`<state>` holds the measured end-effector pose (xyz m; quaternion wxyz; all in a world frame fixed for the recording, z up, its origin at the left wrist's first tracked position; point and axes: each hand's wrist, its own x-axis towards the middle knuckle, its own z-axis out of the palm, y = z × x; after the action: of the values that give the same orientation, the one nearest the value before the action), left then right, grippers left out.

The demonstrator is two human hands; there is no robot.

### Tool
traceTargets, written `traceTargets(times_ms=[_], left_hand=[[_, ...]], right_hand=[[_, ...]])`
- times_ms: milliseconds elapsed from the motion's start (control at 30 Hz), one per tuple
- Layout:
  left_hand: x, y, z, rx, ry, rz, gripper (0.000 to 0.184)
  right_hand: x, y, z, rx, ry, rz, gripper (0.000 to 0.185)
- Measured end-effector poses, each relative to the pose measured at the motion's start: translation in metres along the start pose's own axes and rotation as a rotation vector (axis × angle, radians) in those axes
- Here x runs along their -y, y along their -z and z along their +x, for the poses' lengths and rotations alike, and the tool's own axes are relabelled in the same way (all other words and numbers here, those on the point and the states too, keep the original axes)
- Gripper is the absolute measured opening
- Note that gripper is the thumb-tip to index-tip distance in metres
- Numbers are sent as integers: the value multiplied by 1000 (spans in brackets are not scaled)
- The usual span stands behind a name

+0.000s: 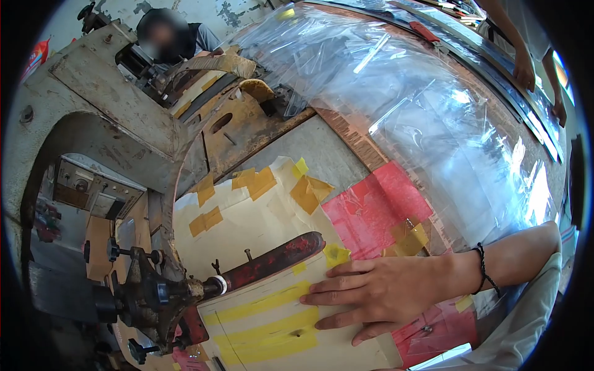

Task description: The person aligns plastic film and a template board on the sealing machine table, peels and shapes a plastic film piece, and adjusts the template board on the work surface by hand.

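My right hand (pixel 383 294) lies flat with its fingers spread on a cream sheet (pixel 272 349) that bears yellow tape strips (pixel 266 334). A black cord is around its wrist. Just beyond the fingertips, a dark red, worn machine arm (pixel 272 263) reaches across the sheet. Pink-red sheets (pixel 377 207) show beyond and beneath the hand. My left hand is not seen.
A large machine frame (pixel 117 93) with black knobs stands at left. Clear plastic film (pixel 427 136) is heaped on the table. A person (pixel 198 37) is at the upper left; another person's hands (pixel 525 71) are at the upper right, near long metal strips (pixel 482 80).
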<state>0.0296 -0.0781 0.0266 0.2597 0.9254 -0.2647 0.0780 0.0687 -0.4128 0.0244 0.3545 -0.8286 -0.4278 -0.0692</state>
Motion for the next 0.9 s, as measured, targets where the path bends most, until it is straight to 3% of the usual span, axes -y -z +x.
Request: traceTargets(times_ms=[167, 367, 467, 533, 600, 667, 767, 800, 900], left_hand=[[0, 10, -6, 57, -5, -20, 41], [5, 42, 3, 340, -35, -194, 41], [-21, 55, 40, 365, -219, -327, 36], [-21, 61, 62, 491, -439, -264, 34], [-29, 39, 80, 259, -680, -37, 23], [-34, 24, 90, 343, -765, 95, 39], [-38, -12, 90, 368, -773, 115, 44], [-37, -20, 93, 487, -712, -50, 48], [-44, -18, 100, 482, -691, 1, 37]], right_hand=[[0, 1, 0, 2, 20, -25, 48], [1, 4, -2, 41, 16, -81, 52], [3, 4, -3, 29, 27, -107, 51], [4, 4, -4, 27, 44, -110, 52], [3, 4, -5, 28, 51, -121, 53], [3, 4, -5, 38, 54, -135, 56], [0, 4, -5, 47, 77, -169, 59], [0, 5, -5, 44, 72, -152, 58], [0, 5, -4, 17, 69, -108, 55]])
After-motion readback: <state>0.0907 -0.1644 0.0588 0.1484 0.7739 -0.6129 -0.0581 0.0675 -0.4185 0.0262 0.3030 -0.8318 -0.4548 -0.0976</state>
